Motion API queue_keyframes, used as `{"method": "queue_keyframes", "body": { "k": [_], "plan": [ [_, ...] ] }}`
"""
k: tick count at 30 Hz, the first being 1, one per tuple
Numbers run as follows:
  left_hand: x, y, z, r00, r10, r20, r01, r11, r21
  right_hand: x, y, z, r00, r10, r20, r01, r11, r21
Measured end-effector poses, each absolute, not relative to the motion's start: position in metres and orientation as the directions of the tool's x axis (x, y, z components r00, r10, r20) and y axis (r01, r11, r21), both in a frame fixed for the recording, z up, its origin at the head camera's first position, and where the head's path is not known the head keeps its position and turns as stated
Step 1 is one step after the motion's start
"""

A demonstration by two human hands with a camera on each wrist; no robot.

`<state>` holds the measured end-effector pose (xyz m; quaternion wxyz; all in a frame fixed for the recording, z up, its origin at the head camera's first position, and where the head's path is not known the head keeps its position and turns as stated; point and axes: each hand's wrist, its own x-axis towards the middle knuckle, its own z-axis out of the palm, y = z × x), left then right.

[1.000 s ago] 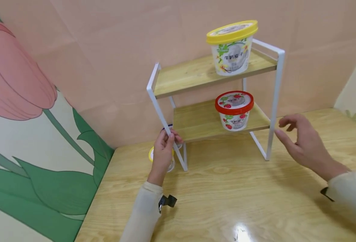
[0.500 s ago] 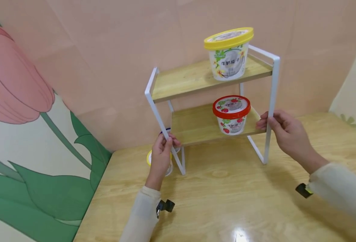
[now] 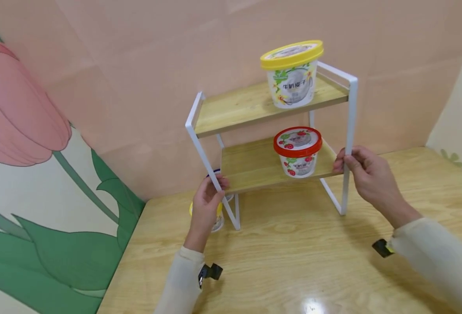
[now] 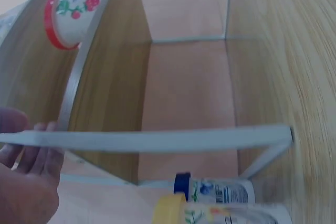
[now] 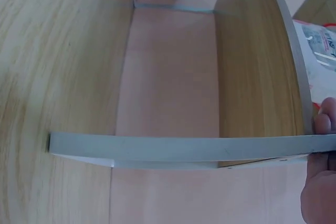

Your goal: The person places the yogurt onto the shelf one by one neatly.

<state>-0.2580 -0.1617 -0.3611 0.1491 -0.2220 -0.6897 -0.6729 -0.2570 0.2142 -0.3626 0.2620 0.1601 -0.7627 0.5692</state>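
A two-tier shelf rack with wooden boards and white metal side frames stands on the table. My left hand holds its left front post at the lower board, thumb and fingers on either side of the metal. On the opposite side, my right hand grips the right front post at about the same level. A yellow-lidded ice cream tub sits on the upper board, right of the middle. Below it, a red-lidded tub with strawberry prints rests on the lower board.
Behind my left hand, beside the rack, stand another yellow-lidded tub and a blue-lidded tub, both partly hidden in the head view. A pink wall covering rises close behind; a tulip-painted panel borders the table's left side.
My right hand has moved left from beside the rack and taken hold of the right post. The left hand stays at its post, its thumb a little lower. The head view has shifted slightly.
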Motion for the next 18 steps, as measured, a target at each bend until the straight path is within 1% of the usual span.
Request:
{"method": "queue_keyframes", "body": {
  "k": [2,4,6,8,11,14,16,18],
  "plan": [
    [-0.258,-0.167,-0.363,-0.839,0.065,0.54,0.543,0.029,0.839,-0.256,0.216,-0.363,-0.821,0.041,0.57,-0.532,0.308,-0.789],
    [-0.259,-0.175,-0.366,-0.821,0.02,0.57,0.569,0.098,0.816,-0.256,0.217,-0.363,-0.822,0.032,0.568,-0.531,0.315,-0.786],
    [-0.26,-0.184,-0.369,-0.811,-0.005,0.585,0.576,0.164,0.801,-0.256,0.218,-0.362,-0.817,0.025,0.576,-0.538,0.324,-0.778],
    [-0.26,-0.194,-0.373,-0.816,-0.003,0.578,0.558,0.253,0.79,-0.256,0.217,-0.361,-0.81,0.019,0.586,-0.549,0.328,-0.769],
    [-0.263,-0.211,-0.38,-0.854,0.036,0.519,0.491,0.387,0.781,-0.257,0.217,-0.36,-0.803,0.016,0.595,-0.56,0.321,-0.764],
    [-0.266,-0.228,-0.387,-0.909,0.075,0.411,0.391,0.498,0.774,-0.256,0.216,-0.362,-0.802,0.013,0.597,-0.565,0.309,-0.765],
    [-0.269,-0.238,-0.39,-0.941,0.095,0.324,0.321,0.545,0.774,-0.257,0.217,-0.364,-0.797,0.004,0.603,-0.574,0.303,-0.761],
    [-0.273,-0.244,-0.392,-0.967,0.118,0.226,0.252,0.564,0.787,-0.258,0.218,-0.364,-0.794,0.004,0.608,-0.578,0.307,-0.757]
  ]
}}
